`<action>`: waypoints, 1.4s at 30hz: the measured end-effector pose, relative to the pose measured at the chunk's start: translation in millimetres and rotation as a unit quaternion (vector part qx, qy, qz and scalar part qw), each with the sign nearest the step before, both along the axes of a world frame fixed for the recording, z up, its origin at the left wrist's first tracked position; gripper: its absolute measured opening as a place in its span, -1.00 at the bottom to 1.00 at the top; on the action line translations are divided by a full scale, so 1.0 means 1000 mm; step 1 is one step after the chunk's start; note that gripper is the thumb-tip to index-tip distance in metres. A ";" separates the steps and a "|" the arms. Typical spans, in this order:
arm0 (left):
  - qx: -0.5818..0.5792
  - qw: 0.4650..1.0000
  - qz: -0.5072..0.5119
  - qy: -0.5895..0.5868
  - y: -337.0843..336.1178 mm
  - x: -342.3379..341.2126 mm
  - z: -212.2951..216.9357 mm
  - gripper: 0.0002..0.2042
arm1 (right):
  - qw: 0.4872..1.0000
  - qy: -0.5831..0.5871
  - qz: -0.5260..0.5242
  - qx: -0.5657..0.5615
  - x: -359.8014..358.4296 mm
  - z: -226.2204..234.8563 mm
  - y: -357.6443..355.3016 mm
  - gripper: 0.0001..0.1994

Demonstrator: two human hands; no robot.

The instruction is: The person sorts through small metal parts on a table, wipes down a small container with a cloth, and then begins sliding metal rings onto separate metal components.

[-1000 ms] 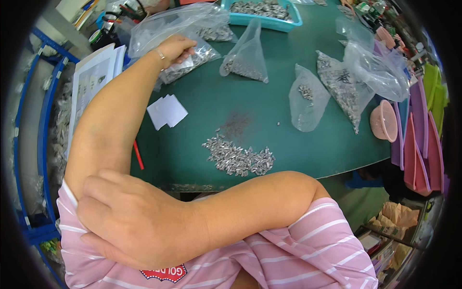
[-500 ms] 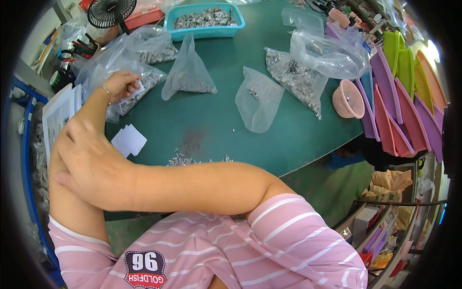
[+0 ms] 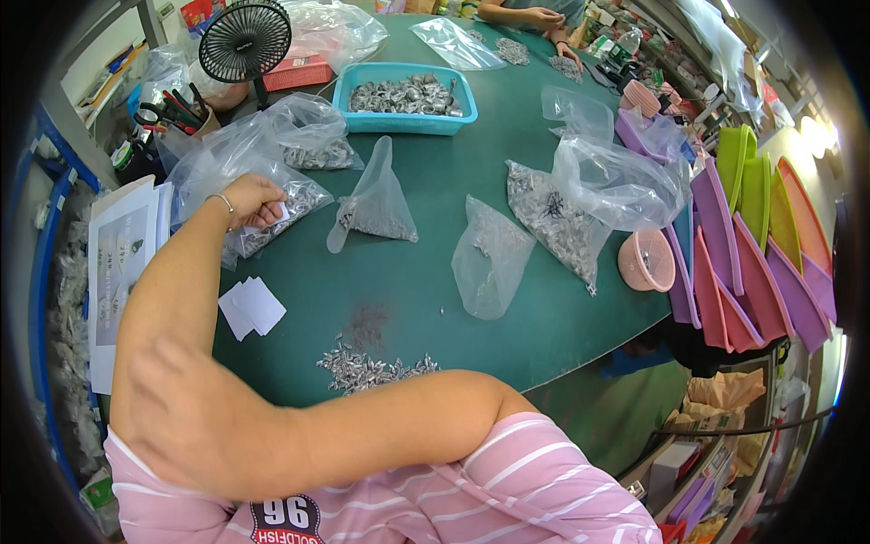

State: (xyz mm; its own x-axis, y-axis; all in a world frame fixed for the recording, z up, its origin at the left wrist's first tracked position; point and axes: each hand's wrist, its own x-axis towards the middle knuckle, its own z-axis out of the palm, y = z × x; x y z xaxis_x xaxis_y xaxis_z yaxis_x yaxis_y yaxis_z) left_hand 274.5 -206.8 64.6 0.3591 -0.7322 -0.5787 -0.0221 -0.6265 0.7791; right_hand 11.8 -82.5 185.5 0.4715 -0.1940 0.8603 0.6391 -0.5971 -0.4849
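My left hand, a thin bracelet at the wrist, reaches out over the green table. Its fingers are curled on a clear plastic bag of small metal parts; something small and white shows under the fingertips. My right hand crosses my body and lies, blurred, on my left upper arm near the elbow, fingers spread, holding nothing. A loose pile of small metal parts lies just beyond my right forearm, and white paper slips are beside my left arm.
More clear bags of parts lie mid-table. A blue tray of parts and a black fan stand behind. A pink bowl and coloured trays line the right edge. Another person's hands work at the far end.
My right hand has slid up my left arm and back down toward the elbow. The left hand stays on the bag. My head has lifted, showing more of the far table.
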 end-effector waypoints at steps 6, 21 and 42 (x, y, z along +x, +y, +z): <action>-0.003 1.000 -0.004 0.011 -0.017 -0.012 -0.006 -0.83 | 0.991 0.092 -0.052 0.082 0.019 -0.016 -0.037 -0.72; -0.004 0.999 0.015 -0.029 -0.014 -0.003 -0.016 -0.77 | 0.993 0.100 0.034 0.042 0.000 -0.025 -0.026 -0.75; -0.004 0.999 0.029 -0.034 -0.006 -0.002 -0.010 -0.77 | 0.990 0.098 0.084 0.047 -0.003 -0.015 -0.027 -0.72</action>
State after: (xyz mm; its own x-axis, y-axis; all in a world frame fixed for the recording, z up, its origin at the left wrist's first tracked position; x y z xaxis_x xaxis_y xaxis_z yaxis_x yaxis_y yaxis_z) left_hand 272.8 -213.1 54.1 0.4395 -0.7137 -0.5454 -0.0389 -0.6218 0.7822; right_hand 8.3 -109.9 171.0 0.6608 -0.1732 0.7303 0.6133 -0.4363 -0.6584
